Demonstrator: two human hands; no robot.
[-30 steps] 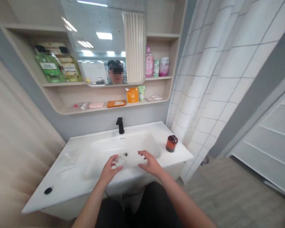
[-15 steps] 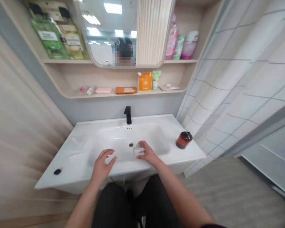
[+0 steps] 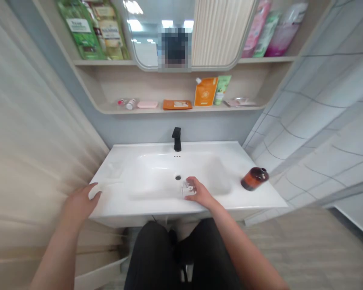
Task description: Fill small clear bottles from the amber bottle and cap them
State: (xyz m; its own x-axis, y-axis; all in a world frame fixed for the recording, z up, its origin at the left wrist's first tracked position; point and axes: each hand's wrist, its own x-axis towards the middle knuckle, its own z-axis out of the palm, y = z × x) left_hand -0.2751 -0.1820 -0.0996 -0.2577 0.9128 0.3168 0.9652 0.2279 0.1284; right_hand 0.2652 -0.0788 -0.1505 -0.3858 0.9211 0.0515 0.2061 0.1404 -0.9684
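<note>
My right hand [image 3: 202, 193] rests in the white basin [image 3: 166, 169] and is shut on a small clear container [image 3: 188, 188], just right of and below the drain [image 3: 178, 177]. My left hand [image 3: 80, 203] lies on the left part of the white counter, its fingers pointing right, and I cannot tell whether it holds anything. The small black object seen earlier on that side does not show, and the left hand covers about that spot. An amber bottle with a dark cap [image 3: 254, 179] stands on the right counter, well away from both hands.
A black faucet [image 3: 177, 139] rises at the back of the basin. Above it, a wooden shelf [image 3: 181, 108] carries several toiletries, with a mirror [image 3: 148, 36] and packaged products higher up. A tiled-pattern curtain [image 3: 320, 121] hangs to the right. My dark trousers show below the counter.
My left hand has moved left, out of the basin and onto the counter, and the black object no longer shows. My right hand stays near the drain with the clear container.
</note>
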